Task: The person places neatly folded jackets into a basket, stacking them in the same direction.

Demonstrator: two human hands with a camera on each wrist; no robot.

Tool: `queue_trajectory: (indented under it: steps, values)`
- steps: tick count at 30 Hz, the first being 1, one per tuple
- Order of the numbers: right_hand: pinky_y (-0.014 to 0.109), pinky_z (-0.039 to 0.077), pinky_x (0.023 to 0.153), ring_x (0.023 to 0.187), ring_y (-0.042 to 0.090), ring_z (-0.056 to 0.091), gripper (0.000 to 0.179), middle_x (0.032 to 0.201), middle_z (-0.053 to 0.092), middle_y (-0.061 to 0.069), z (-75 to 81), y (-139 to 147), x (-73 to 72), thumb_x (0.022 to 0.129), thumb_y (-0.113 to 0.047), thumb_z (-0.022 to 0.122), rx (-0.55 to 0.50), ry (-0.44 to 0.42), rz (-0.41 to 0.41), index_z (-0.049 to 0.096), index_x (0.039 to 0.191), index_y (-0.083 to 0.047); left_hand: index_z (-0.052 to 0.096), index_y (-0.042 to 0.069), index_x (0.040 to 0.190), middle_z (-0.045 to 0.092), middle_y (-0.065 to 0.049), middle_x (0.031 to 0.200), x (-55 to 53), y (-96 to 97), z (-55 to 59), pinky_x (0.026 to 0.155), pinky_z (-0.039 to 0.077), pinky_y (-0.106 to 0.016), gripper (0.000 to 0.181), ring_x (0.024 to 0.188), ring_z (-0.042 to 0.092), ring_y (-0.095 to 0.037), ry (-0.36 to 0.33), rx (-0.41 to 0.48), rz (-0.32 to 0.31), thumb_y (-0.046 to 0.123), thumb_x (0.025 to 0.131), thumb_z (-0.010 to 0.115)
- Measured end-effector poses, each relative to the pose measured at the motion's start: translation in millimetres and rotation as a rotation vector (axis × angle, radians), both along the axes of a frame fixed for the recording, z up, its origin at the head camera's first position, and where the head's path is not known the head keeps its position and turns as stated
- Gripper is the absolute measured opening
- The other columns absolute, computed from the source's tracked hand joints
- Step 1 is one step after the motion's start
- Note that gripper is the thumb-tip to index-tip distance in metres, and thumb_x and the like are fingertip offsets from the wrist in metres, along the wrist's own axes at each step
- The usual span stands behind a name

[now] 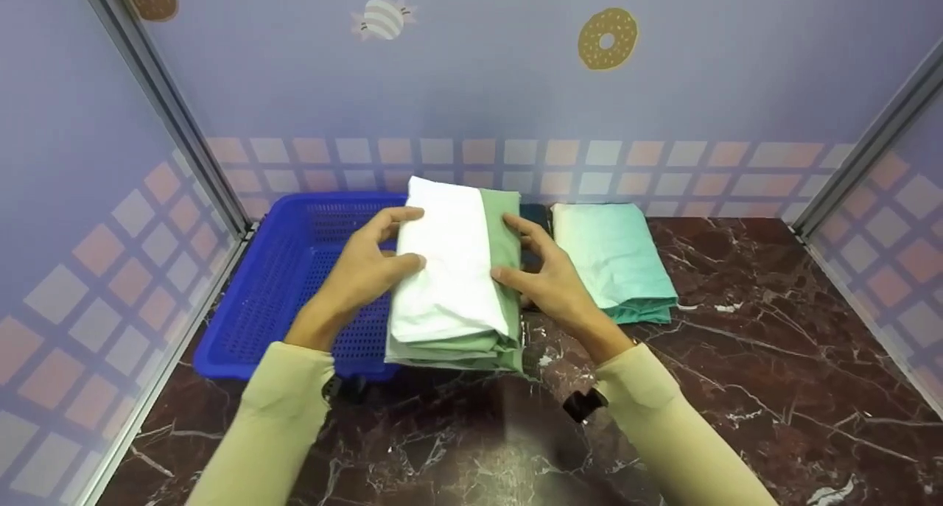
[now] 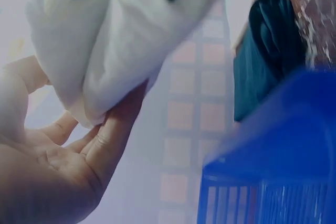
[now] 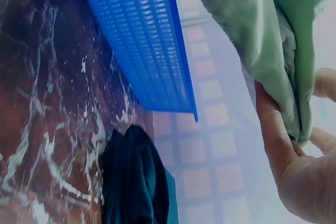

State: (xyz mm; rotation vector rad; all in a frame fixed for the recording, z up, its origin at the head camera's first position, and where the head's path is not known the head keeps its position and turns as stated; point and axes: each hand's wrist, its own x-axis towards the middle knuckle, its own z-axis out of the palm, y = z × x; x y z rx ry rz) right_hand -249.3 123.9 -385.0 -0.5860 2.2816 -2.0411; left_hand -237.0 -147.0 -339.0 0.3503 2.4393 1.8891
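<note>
A thick folded cloth bundle [image 1: 449,263], white with a green strip along its right side, is held up off the table between both hands. My left hand [image 1: 368,259] grips its left edge, with the thumb on the white face. On the right edge, my right hand [image 1: 549,270] pinches the green part. In the left wrist view, the left hand [image 2: 73,156] has its fingers around the white fold [image 2: 131,40]. The right wrist view shows the right hand [image 3: 299,156] holding the green fold [image 3: 257,40]. The bundle hangs in front of the basket's right part.
A blue slotted basket [image 1: 258,285] stands at the left on the dark marbled table [image 1: 737,388]. A mint-to-white folded cloth [image 1: 611,255] lies at the right. Beside it a dark teal cloth [image 3: 134,182] is partly hidden in the head view. Patterned walls [image 1: 479,71] enclose the table.
</note>
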Motion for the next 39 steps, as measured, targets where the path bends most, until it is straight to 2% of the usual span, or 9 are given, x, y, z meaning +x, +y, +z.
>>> queue_trajectory:
  steps: [5,12,16,19,23,30,33,39]
  values:
    - [0.035,0.060,0.056,0.097,0.035,0.069,0.079,0.141,0.053,0.024,4.3,-19,-3.9,0.095,-0.007,0.075,-0.001,-0.009,0.020,0.038,0.165,-0.011,0.049,0.006,0.155,0.053,-0.022,0.144,-2.8,-20.0,4.2,0.078,0.063,-0.040,0.067,0.105,0.069,-0.036,-0.022,-0.019,-0.001,-0.001,0.090,0.068]
    - [0.040,0.061,0.057,0.101,0.035,0.068,0.079,0.142,0.054,0.023,8.4,-44,-10.1,0.095,-0.012,0.078,0.040,-0.009,0.026,0.040,0.165,-0.014,0.049,0.009,0.157,0.054,-0.018,0.148,-6.0,-43.7,10.6,0.067,0.061,-0.032,0.067,0.090,0.068,-0.027,-0.052,-0.063,0.033,0.001,0.092,0.067]
    - [0.044,0.061,0.059,0.097,0.033,0.070,0.078,0.144,0.053,0.021,9.7,-56,-14.5,0.097,-0.013,0.076,0.068,-0.008,0.032,0.039,0.165,-0.014,0.047,0.010,0.159,0.053,-0.018,0.150,-7.6,-53.9,13.8,0.067,0.060,-0.031,0.069,0.089,0.067,-0.025,-0.069,-0.073,0.050,0.002,0.093,0.067]
    - [0.044,0.061,0.059,0.096,0.032,0.069,0.078,0.145,0.052,0.020,10.1,-65,-18.6,0.097,-0.012,0.076,0.081,-0.012,0.029,0.039,0.165,-0.014,0.045,0.011,0.160,0.052,-0.018,0.151,-10.0,-61.0,15.3,0.070,0.062,-0.033,0.070,0.092,0.068,-0.025,-0.078,-0.077,0.060,0.003,0.094,0.066]
    - [0.037,0.057,0.055,0.098,0.028,0.064,0.077,0.145,0.052,0.020,11.3,-76,-22.9,0.097,-0.013,0.076,0.107,-0.010,0.014,0.039,0.165,-0.015,0.045,0.011,0.161,0.052,-0.019,0.152,-14.2,-71.3,16.0,0.073,0.062,-0.034,0.070,0.095,0.068,-0.026,-0.079,-0.084,0.073,0.003,0.095,0.065]
    - [0.036,0.054,0.058,0.099,0.025,0.062,0.076,0.145,0.051,0.016,16.3,-97,-27.4,0.099,-0.015,0.075,0.154,-0.010,0.001,0.038,0.165,-0.015,0.046,0.012,0.161,0.050,-0.020,0.155,-20.9,-88.9,14.5,0.083,0.059,-0.029,0.070,0.119,0.058,-0.033,-0.067,-0.133,0.116,0.004,0.094,0.064]
    - [0.035,0.055,0.059,0.103,0.023,0.063,0.077,0.142,0.052,0.016,17.3,-106,-29.8,0.098,-0.014,0.076,0.164,-0.013,-0.002,0.038,0.165,-0.014,0.047,0.011,0.160,0.051,-0.019,0.155,-22.7,-94.6,13.3,0.085,0.056,-0.026,0.069,0.123,0.056,-0.032,-0.058,-0.140,0.132,0.004,0.093,0.063]
    - [0.035,0.057,0.081,0.111,0.025,0.061,0.076,0.142,0.056,0.014,15.9,-119,-33.7,0.098,-0.016,0.076,0.238,-0.002,-0.018,0.039,0.164,-0.013,0.047,0.010,0.160,0.052,-0.018,0.154,-24.5,-105.3,10.0,0.082,0.055,-0.023,0.069,0.116,0.057,-0.028,-0.066,-0.146,0.143,0.003,0.093,0.060]
